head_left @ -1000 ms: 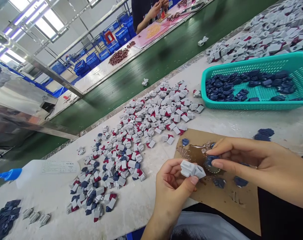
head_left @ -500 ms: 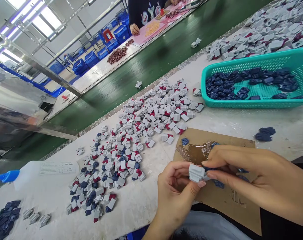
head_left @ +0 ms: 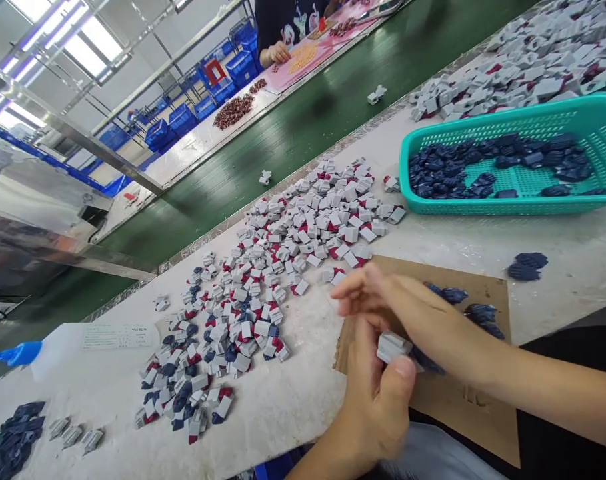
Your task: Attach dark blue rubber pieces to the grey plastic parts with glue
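My left hand (head_left: 375, 403) is closed around a small light-grey plastic part (head_left: 393, 347) above the cardboard sheet (head_left: 467, 427). Dark blue material shows at that part's right end. My right hand (head_left: 397, 300) stretches over the left one, fingers out toward the heap of grey parts (head_left: 323, 213); I see nothing in it. Many parts in that heap have dark red or dark blue ends. Several loose dark blue pieces (head_left: 480, 313) lie on the cardboard, partly covered by my right forearm.
A green basket (head_left: 507, 205) of dark blue pieces stands at right. A white bottle with a blue nozzle (head_left: 20, 353) lies at left. Behind the table runs a green belt (head_left: 207, 200) carrying a few grey parts. Across it, a person's hand (head_left: 279, 52) rests over a pink mat.
My right hand has let go of the part and moved left, across my left hand, which keeps hold of it. Parts on the belt have shifted left.
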### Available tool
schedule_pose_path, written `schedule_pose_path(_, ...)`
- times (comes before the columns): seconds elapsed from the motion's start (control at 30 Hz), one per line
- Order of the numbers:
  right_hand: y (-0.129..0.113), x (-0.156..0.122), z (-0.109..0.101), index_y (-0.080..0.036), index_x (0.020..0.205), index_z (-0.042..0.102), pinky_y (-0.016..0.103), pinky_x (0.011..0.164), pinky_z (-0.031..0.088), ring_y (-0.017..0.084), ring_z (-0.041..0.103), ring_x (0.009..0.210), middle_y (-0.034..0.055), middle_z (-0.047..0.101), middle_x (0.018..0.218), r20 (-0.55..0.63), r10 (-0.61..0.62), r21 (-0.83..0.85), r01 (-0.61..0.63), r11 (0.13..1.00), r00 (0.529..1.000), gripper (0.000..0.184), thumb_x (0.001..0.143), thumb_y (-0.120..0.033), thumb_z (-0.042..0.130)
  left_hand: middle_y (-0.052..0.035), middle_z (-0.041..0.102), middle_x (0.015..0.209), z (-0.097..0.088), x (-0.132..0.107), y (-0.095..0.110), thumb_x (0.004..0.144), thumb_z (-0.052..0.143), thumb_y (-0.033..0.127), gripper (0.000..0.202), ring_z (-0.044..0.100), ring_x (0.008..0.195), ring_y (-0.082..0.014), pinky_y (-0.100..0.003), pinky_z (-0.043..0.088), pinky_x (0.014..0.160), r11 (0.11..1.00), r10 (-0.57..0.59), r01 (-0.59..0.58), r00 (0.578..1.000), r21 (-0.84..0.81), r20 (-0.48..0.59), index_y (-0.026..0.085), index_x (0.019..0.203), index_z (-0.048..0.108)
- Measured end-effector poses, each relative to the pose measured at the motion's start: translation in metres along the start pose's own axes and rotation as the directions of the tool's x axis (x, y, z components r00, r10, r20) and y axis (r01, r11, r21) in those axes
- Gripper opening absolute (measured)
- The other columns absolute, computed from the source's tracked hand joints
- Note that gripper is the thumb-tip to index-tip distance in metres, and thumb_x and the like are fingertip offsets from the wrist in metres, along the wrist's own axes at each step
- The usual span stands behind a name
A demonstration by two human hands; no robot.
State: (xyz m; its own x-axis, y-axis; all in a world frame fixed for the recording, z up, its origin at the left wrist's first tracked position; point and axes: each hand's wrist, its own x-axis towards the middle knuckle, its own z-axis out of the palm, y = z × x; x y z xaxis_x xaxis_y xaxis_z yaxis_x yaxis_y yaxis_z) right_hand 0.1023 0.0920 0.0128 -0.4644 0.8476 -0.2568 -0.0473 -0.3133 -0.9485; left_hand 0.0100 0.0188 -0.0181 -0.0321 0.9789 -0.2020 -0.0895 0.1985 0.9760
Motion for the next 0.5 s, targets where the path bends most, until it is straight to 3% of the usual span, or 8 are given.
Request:
schedule_pose_path(0.1,-0.001,0.002,0.014,-0.016,0.081,0.062,0.019,0.055,0.046,0.011,0.06,0.065,0.0034,0.063,0.069,0.093,0.076,0.065,-0.082,0.994,0.993,0.061,0.082,-0.072,0.038,-0.0085,0.057,0.112,0.006,-0.001,-0.006,0.093,0.03,0.055,0.047,0.048,0.108,-0.0232,-0.033,0.032,0.102,0.99,0.109,-0.101,0.991,0.097,-0.08,0.022,0.113,0.057)
schedule_pose_path(0.2,0.002,-0.005,0.017,-0.015,0.072,0.059,0.019,0.05,0.044,0.009,0.056,0.052,0.0018,0.059,0.057,0.077,0.057,0.082,-0.064,0.995,0.995,0.063,0.082,-0.073,0.036,-0.009,0.06,0.105,0.009,-0.003,-0.011,0.095,0.026,0.052,0.048,0.052,0.103,-0.0232,-0.033,0.035,0.099,0.968,0.199,-0.18,0.975,0.176,-0.103,0.022,0.11,0.061)
schedule_pose_path(0.33,0.007,-0.012,0.016,-0.016,0.065,0.057,0.018,0.049,0.043,0.009,0.056,0.051,0.0017,0.059,0.055,0.044,-0.027,0.12,0.021,0.992,0.999,0.059,0.086,-0.067,0.037,-0.0077,0.064,0.095,0.009,-0.008,-0.012,0.097,0.025,0.044,0.045,0.057,0.095,-0.022,-0.033,0.041,0.094,0.941,0.263,-0.235,0.96,0.243,-0.092,0.023,0.103,0.064)
schedule_pose_path(0.5,0.012,-0.01,0.03,-0.017,0.064,0.055,0.019,0.052,0.045,0.01,0.056,0.054,0.0008,0.057,0.056,0.06,-0.076,0.057,0.073,0.996,0.995,0.057,0.088,-0.065,0.036,-0.008,0.064,0.103,-0.002,-0.012,-0.007,0.098,0.026,0.035,0.04,0.057,0.099,-0.0221,-0.033,0.042,0.092,0.915,0.284,-0.255,0.957,0.313,-0.051,0.023,0.113,0.061)
